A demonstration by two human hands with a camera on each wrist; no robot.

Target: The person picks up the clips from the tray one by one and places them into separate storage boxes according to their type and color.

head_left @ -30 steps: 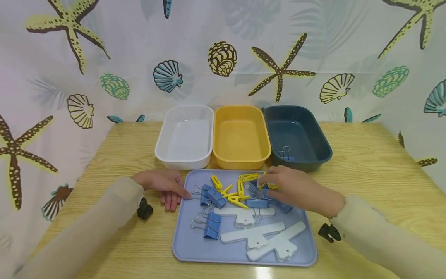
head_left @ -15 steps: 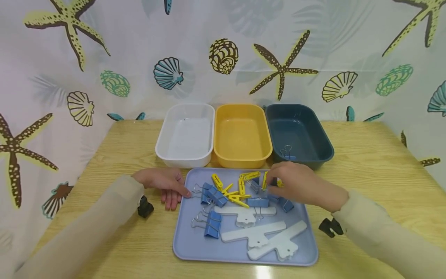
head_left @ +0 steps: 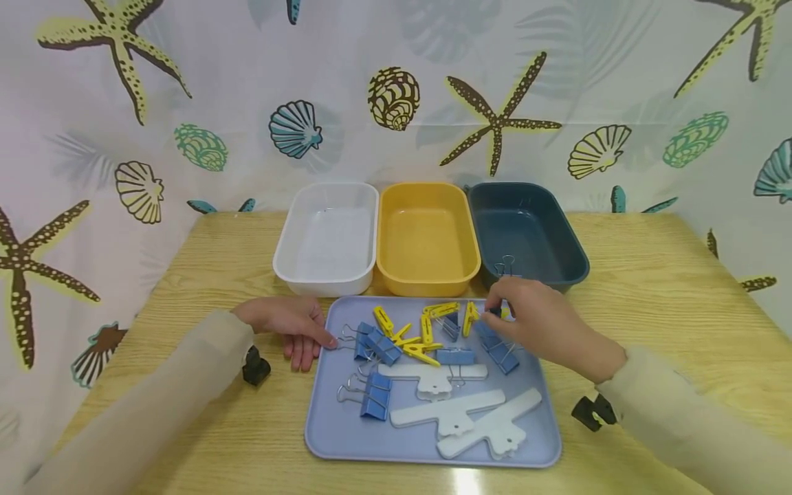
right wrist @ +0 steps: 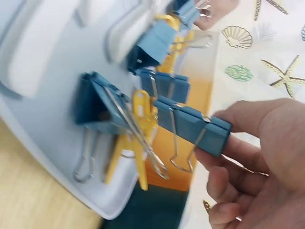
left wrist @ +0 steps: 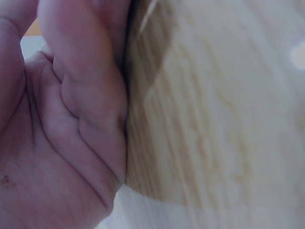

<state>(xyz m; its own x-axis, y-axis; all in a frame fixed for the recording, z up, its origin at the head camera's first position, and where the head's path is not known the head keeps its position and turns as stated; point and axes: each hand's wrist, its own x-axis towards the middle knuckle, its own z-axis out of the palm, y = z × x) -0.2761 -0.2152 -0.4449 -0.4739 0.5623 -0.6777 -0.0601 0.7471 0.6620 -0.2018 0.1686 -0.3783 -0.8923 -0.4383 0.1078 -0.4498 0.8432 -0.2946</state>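
My right hand (head_left: 541,323) is over the far right part of the lavender tray (head_left: 343,440). Its thumb and fingers pinch a blue binder clip (right wrist: 193,125), plain in the right wrist view and mostly hidden by the hand in the head view. Below lie another blue binder clip (head_left: 498,350) and a yellow clothespin (head_left: 469,320). My left hand (head_left: 291,326) lies at the tray's left edge, thumb on the rim and the other visible fingers relaxed on the table. Its palm (left wrist: 52,157) fills one side of the left wrist view.
Behind the tray stand a white bin (head_left: 324,282), a yellow bin (head_left: 427,285) and a dark blue bin (head_left: 566,258) holding a binder clip (head_left: 507,265). White bag clips (head_left: 448,412), more yellow clothespins (head_left: 383,320) and blue binder clips (head_left: 376,397) lie on the tray.
My right hand has shifted slightly right and up from the pile with a binder clip pinched, uncovering a clothespin and binder clips beneath. The left hand stays at the tray's edge.
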